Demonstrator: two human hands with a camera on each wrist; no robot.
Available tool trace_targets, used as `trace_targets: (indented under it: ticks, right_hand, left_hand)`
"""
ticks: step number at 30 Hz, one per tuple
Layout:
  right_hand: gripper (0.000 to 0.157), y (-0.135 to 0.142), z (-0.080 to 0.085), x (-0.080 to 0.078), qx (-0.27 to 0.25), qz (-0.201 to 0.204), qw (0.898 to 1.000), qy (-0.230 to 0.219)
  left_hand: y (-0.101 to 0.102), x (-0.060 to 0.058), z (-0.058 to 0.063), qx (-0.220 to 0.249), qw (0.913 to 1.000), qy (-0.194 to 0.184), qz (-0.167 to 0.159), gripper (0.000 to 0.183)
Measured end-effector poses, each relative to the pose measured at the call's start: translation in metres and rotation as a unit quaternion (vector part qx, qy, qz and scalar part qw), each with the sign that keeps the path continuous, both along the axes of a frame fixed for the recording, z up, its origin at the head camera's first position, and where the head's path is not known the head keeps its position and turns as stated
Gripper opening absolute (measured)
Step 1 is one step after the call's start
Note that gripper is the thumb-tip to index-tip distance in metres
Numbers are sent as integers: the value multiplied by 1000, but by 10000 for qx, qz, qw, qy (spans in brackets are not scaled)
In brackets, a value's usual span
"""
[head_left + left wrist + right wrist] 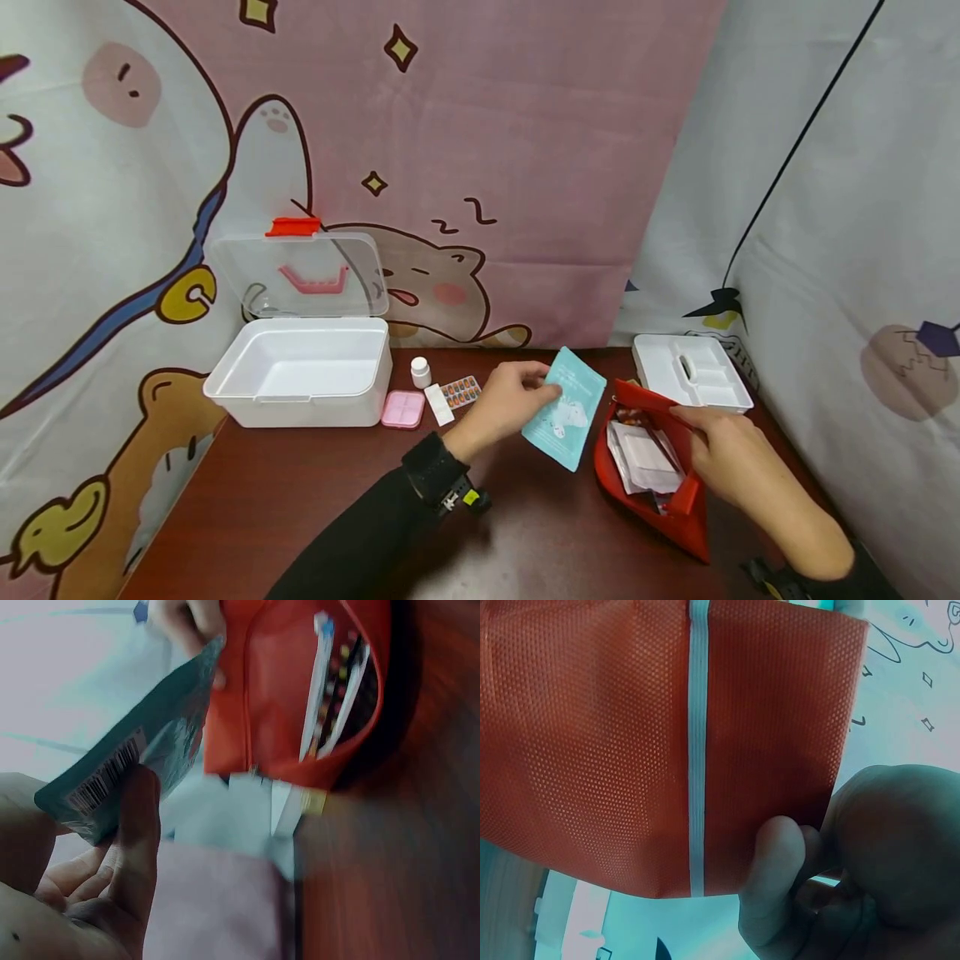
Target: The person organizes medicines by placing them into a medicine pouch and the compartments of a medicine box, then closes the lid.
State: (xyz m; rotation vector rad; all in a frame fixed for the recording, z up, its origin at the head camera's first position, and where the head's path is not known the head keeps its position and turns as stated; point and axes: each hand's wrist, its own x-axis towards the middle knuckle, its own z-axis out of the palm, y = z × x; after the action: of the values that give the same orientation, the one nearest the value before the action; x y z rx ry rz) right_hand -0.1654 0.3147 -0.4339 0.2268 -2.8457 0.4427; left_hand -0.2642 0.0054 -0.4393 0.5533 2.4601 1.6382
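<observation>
My left hand (513,404) pinches a flat light-blue packet (567,410) by its edge, in the air above the table. A barcode is printed on the packet's other side (112,774) in the left wrist view. The right hand (738,454) grips the upper rim of a red zip pouch (693,508), which gapes open. Inside lie white packets (645,457) and other small items, partly hidden. In the right wrist view, thumb and finger pinch a corner of the pouch's red mesh-like wall (772,712). The packet is left of the pouch and apart from it.
A white box (300,408) with its clear lid (300,275) raised stands at the back left. Beside it are a white bottle (421,372), a pink pill case (402,409), a small white box (439,405) and a blister pack (461,391). A white tray (690,367) sits behind the pouch.
</observation>
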Motion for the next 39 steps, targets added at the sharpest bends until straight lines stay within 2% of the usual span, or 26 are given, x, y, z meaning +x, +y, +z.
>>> trace_targets:
  ticks: [5, 9, 14, 17, 23, 26, 28, 30, 33, 35, 39]
  right_hand:
    - [41, 0, 0, 1, -8, -15, 10000, -1]
    - [41, 1, 0, 1, -4, -45, 10000, -64]
    - [41, 0, 1, 1, -7, -87, 9999, -131]
    - [41, 0, 0, 1, -4, -69, 9999, -104]
    - [40, 0, 1, 1, -30, -76, 9999, -116]
    - [39, 0, 1, 0, -39, -59, 9999, -146]
    - [38, -1, 1, 0, -26, -20, 9999, -131]
    - [37, -1, 1, 0, -1, 16, 9999, -110]
    - [37, -2, 2, 0, 42, 15, 9999, -144]
    - [38, -2, 3, -1, 61, -1, 9998, -180]
    - [41, -2, 3, -1, 56, -28, 9996, -259]
  left_hand:
    - [23, 11, -5, -310, 9982, -201, -473, 33]
    - [38, 16, -13, -408, 9968, -318, -613, 38]
    - [55, 19, -21, -251, 9962, -589, -594, 46]
    - [63, 21, -26, 145, 9925, -1013, -663, 45]
    - [75, 27, -31, 1059, 9722, -1908, -851, 52]
    - [79, 30, -32, 1406, 9582, -2320, -909, 61]
    - [81, 30, -33, 1595, 9488, -2539, -989, 58]
    - [83, 31, -34, 1673, 9432, -2660, -1076, 54]
    - [87, 32, -36, 1582, 9453, -2592, -1188, 44]
    - [92, 33, -37, 1476, 9490, -2520, -1185, 45]
    - [101, 36, -40, 1149, 9625, -2248, -992, 49]
